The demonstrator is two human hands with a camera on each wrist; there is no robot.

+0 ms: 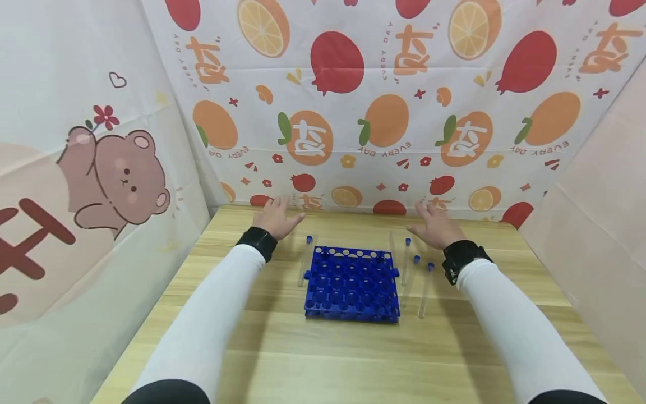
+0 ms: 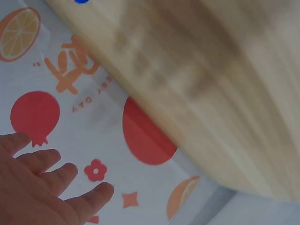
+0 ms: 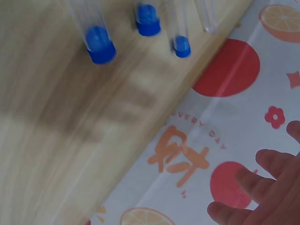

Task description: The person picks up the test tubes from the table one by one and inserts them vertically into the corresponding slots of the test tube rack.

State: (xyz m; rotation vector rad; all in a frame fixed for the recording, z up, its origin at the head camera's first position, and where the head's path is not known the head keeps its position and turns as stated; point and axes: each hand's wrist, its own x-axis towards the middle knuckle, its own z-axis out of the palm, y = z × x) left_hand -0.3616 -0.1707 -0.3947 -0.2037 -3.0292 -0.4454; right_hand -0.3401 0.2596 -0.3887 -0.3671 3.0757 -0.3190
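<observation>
A blue plastic test tube rack [image 1: 352, 286] stands on the table between my forearms, its round holes facing up. To its left lies a clear test tube [image 1: 303, 266] with a blue cap. Several more clear tubes lie to its right, among them a blue-capped tube [image 1: 424, 294]; their blue caps [image 3: 101, 50] show close up in the right wrist view. My left hand [image 1: 275, 219] is over the far left table edge, fingers spread, holding nothing. My right hand [image 1: 438, 225] is likewise spread and holds nothing, just beyond the capped ends of the right-hand tubes.
A fruit-printed cloth [image 1: 373, 123] hangs right behind the table's far edge. On the left hangs a cloth with a bear print [image 1: 126, 179], and a pale cloth [image 1: 605, 224] hangs on the right. The wooden tabletop [image 1: 348, 365] reaches toward me.
</observation>
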